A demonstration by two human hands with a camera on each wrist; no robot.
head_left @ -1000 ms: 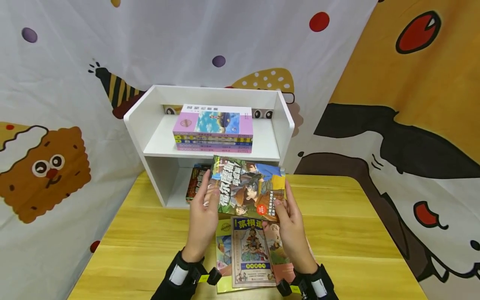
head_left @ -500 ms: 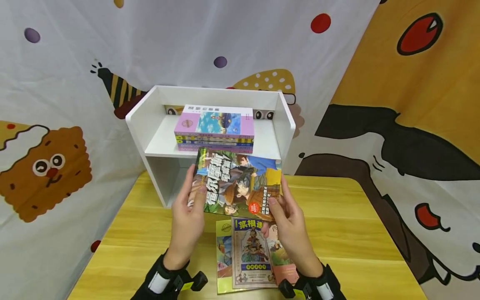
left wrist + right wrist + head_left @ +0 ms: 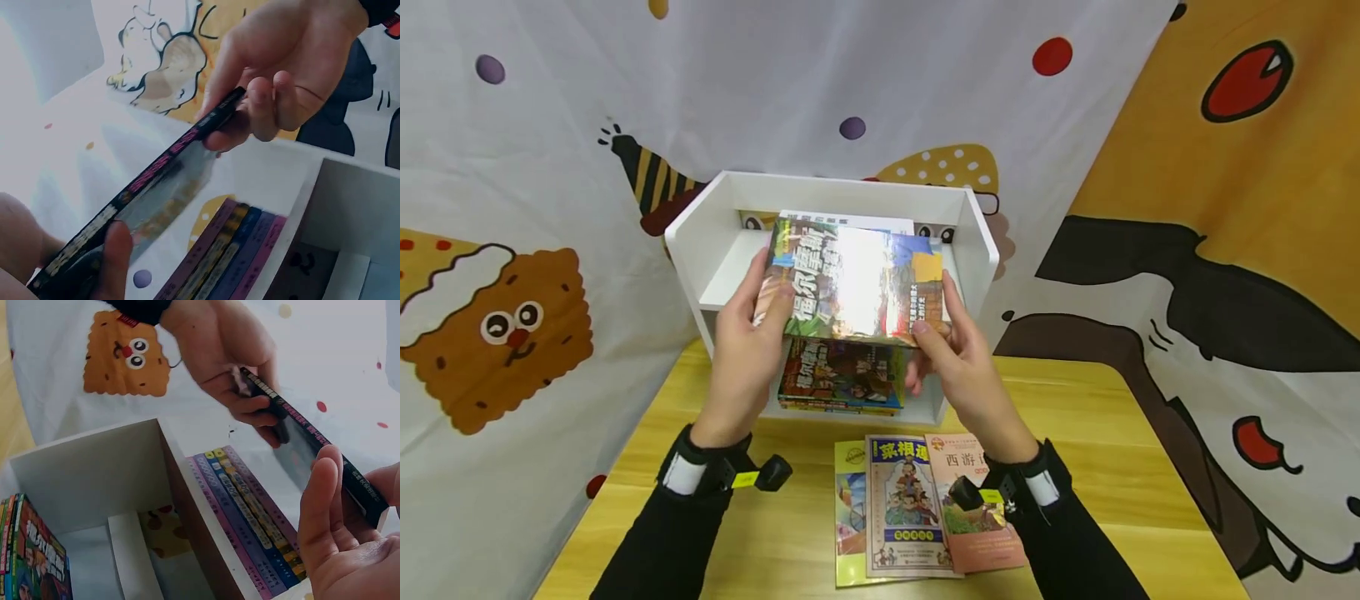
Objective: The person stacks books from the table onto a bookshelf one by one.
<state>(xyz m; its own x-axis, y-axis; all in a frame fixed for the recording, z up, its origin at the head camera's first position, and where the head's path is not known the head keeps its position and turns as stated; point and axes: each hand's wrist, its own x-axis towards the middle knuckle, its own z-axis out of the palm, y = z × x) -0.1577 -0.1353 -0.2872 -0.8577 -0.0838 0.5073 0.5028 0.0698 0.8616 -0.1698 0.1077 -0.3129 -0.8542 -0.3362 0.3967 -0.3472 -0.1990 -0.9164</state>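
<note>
Both hands hold one paperback book (image 3: 808, 287) with a colourful cartoon cover, a bright glare across its middle. The left hand (image 3: 745, 350) grips its left end, thumb on the cover; the right hand (image 3: 973, 383) pinches the lower right corner. Raised in front of the white shelf's upper level, the book covers most of a book stack (image 3: 880, 223) there in the head view. Its dark spine (image 3: 153, 169) shows in the left wrist view, as do the spines of the stacked books (image 3: 228, 253). Apart from the stack, the book appears to hang in the air.
Under the upper board of the white shelf (image 3: 981, 242) lies another pile of books (image 3: 842, 375) with dark covers. On the wooden table (image 3: 1090, 467) in front, a yellow-green book (image 3: 850, 517), a blue-titled book (image 3: 906, 508) and a pink book (image 3: 966, 500) overlap. A printed cloth (image 3: 760, 83) hangs behind.
Both hands have lifted the book up from before the lower compartment to before the upper level, drifting left. The lower pile and the pink book are more exposed now.
</note>
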